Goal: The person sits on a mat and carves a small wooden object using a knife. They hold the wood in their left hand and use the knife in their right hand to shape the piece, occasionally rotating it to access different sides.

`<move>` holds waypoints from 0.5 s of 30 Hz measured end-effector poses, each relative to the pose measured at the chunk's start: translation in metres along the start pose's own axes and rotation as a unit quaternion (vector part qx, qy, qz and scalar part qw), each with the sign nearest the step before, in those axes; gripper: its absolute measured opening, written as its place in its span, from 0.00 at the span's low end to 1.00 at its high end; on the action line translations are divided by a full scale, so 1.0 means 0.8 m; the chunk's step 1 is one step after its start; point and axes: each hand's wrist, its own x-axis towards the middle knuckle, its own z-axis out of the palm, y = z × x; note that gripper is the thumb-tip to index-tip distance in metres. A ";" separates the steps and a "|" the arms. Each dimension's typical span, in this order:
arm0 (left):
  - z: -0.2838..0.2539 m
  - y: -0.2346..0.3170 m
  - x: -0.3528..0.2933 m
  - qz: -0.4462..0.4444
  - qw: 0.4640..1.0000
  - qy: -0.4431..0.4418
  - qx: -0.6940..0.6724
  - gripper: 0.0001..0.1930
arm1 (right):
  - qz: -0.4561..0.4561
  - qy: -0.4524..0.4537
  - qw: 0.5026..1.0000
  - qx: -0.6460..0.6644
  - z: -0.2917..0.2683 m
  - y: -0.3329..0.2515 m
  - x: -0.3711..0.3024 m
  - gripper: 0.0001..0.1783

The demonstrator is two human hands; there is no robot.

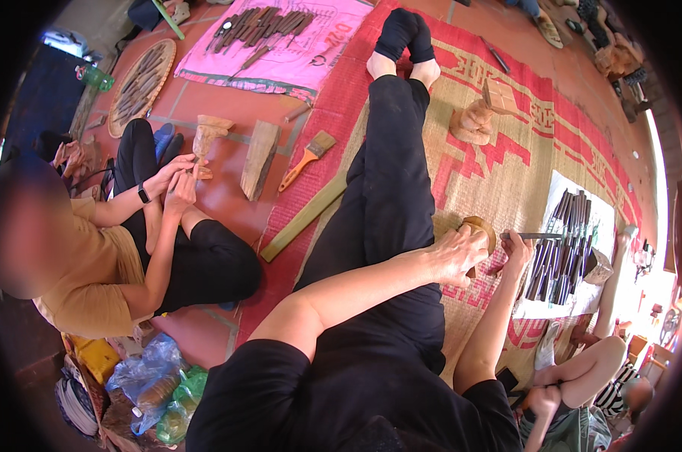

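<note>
My left hand point(455, 255) is wrapped round a small carved wooden piece point(482, 225) beside my right thigh, and its fingers cover much of the wood. Between the closed fingers of my right hand point(517, 255) is a dark, slim carving chisel point(541, 236), its shaft lying crosswise and one end close to the wood. I cannot make out whether the chisel touches the piece. Several dark chisels point(563, 256) lie in rows on a white cloth point(603, 215) just right of that hand. Farther off on the mat stands another carved wooden figure point(473, 122).
A patterned red and straw mat point(450, 181) lies under my stretched legs. To the left, a brush point(309, 158), a wood block point(260, 160) and a bamboo strip point(303, 218) lie near a seated person point(107, 248) carving wood. Another person point(582, 369) sits at lower right.
</note>
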 end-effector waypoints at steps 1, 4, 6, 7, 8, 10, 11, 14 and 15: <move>0.002 0.000 0.000 0.001 1.000 -0.002 0.002 0.22 | 0.007 -0.018 1.000 -0.008 0.002 -0.004 -0.004 0.06; 0.003 -0.002 0.001 -0.006 1.000 -0.004 -0.016 0.22 | 0.029 -0.082 0.996 -0.022 0.018 -0.001 -0.016 0.08; 0.006 -0.002 0.003 -0.011 1.000 0.003 -0.015 0.21 | 0.022 -0.077 0.996 -0.038 0.021 -0.002 -0.017 0.08; 0.004 -0.002 0.002 -0.006 1.000 0.001 -0.015 0.21 | 0.015 -0.073 0.997 -0.038 0.026 -0.001 -0.017 0.09; 0.002 -0.001 0.002 0.000 1.000 0.000 -0.015 0.21 | 0.003 -0.073 0.997 -0.029 0.027 -0.004 -0.018 0.08; 0.000 0.000 0.004 0.010 1.000 -0.012 -0.013 0.21 | -0.026 -0.013 0.999 -0.021 0.022 -0.007 -0.013 0.04; 0.001 0.000 0.003 0.010 1.000 -0.004 -0.014 0.21 | -0.031 0.031 0.998 -0.041 0.017 -0.006 -0.008 0.03; 0.001 -0.001 0.001 0.006 1.000 0.006 -0.018 0.21 | -0.011 0.014 1.000 -0.007 0.011 -0.010 -0.008 0.04; 0.001 -0.002 0.004 0.001 1.000 -0.002 -0.019 0.21 | -0.009 -0.010 1.000 -0.009 0.014 -0.011 -0.010 0.04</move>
